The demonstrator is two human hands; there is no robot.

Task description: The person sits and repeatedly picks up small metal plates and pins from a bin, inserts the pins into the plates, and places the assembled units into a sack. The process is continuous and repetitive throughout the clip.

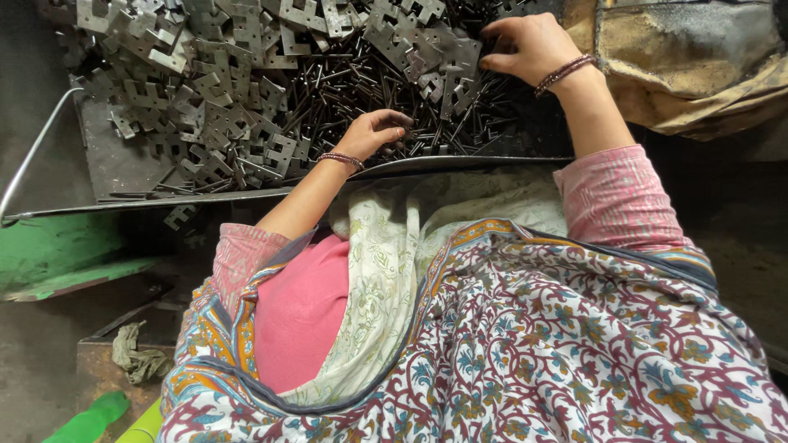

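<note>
- Fingers [392, 125] of the left hand [373, 133] curl inward over the near edge of the tray, thumb meeting fingertips as if pinching something small among the thin dark metal pins [345, 86]; what sits in the pinch I cannot tell.
- Fingertips of the right hand [525, 45] bend down into the heap at the far right, pressing on 1 of the stamped grey metal plates [447, 57]; whether they actually grip it is hidden from me.
- Both wrists wear thin beaded bracelets, and pink sleeves cover the upper arms.
- Stamped plates lie piled mostly across the left and far side of the dark metal tray [123, 168], with the loose pins spread through the middle and right.
- A few stray plates [180, 215] hang just under the tray's front lip.
- Down at lower left, a green surface [57, 258] sits beside the tray, with a crumpled rag [135, 354] on a rusty box below it.
- A patterned shawl [525, 344] fills the foreground.
</note>
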